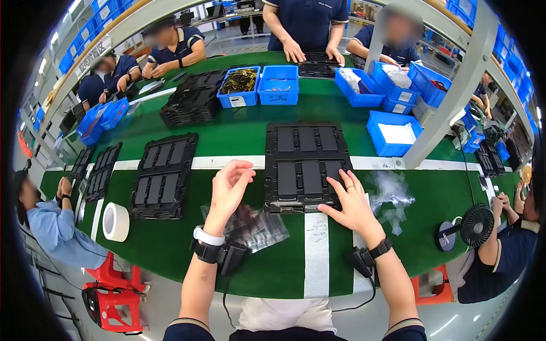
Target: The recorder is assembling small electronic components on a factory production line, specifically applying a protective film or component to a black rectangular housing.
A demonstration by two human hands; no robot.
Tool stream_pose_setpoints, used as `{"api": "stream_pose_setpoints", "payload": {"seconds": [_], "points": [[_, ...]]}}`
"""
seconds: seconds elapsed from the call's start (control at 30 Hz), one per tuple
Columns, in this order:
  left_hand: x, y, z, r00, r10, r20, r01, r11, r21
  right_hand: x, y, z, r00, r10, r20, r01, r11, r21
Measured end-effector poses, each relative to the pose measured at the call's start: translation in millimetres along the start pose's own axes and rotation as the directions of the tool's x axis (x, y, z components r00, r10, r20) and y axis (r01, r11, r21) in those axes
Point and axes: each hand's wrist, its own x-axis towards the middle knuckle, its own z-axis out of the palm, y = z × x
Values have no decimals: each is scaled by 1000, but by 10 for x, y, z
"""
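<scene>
A black plastic tray (271, 170) lies before me, with several dark flat rectangular pieces in its pockets. My right hand (355, 207) rests over its near right corner, fingers spread and lying on the tray and a piece in it. Left of the tray, my left hand (230, 187) is raised above the table. Its fingers are curled and the thumb comes close to the index fingertip; whatever may be between them is too small to make out. Below that wrist lies a clear plastic bag (266, 232). Small transparent film pieces (392, 196) are scattered right of my right hand.
Another filled tray (162, 176) and a white tape roll (116, 222) lie to the left. Stacked trays (190, 102) and blue bins (278, 85) stand farther back. A slanted metal post (455, 85) and a small black fan (476, 225) are on the right. Co-workers sit around the table.
</scene>
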Motion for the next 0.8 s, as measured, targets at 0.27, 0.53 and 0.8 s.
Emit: {"api": "stream_pose_setpoints", "payload": {"seconds": [0.27, 0.53, 0.8], "points": [[3, -17, -68, 998, 31, -54, -20, 982, 185, 30, -55, 39, 999, -4, -48, -2, 993, -114], [-206, -51, -353, 992, -124, -32, 104, 632, 768, 29, 13, 85, 997, 28, -77, -40, 987, -157], [-299, -21, -293, 990, -77, -117, 140, 502, 854, 3, -56, -9, 999, 50, -14, -52, 976, -212]]}}
